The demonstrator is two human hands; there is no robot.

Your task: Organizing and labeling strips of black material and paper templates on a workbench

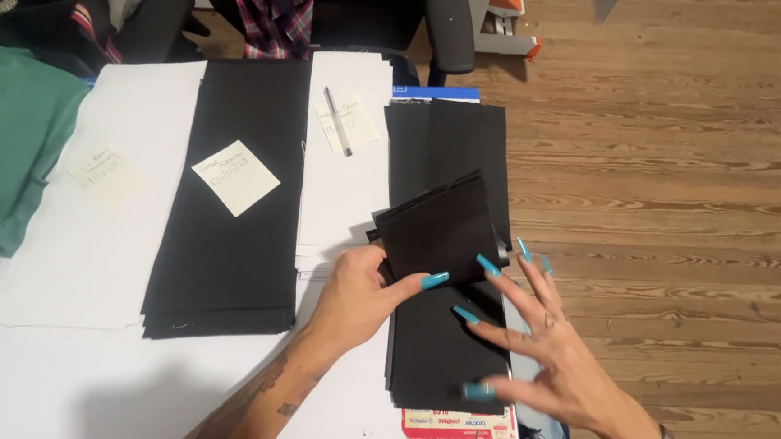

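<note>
A person's left hand (359, 294) pinches the lower left edge of a folded black fabric piece (436, 230), thumb on top and fingers tucked beneath, lifting it slightly off a stack of black fabric strips (445, 144) that runs along the right side of a white table (67, 393). The right hand (548, 354) hovers open just beside it, fingers spread and gripping nothing, its long turquoise nails (488, 265) reaching toward the folded piece's lower right corner above the near end of the same stack. The folded piece sits tilted, its upper edge overlapping the strips behind it. To the left, a wider pile of black fabric (235, 193) lies lengthwise across sheets of white material (94, 247), with 1 pale yellow sticky note (235, 176) resting on top. A 2nd note (106, 176) lies on the white sheets farther left, and a 3rd (348, 121) sits under a pen (338, 121) on a white stack between the 2 black piles. A green garment (2, 144) covers the table's far left corner. A black chair (446, 26) stands beyond the table on a wooden floor (677, 184). A printed red and white package (462, 426) pokes out beneath the near end of the strips.
</note>
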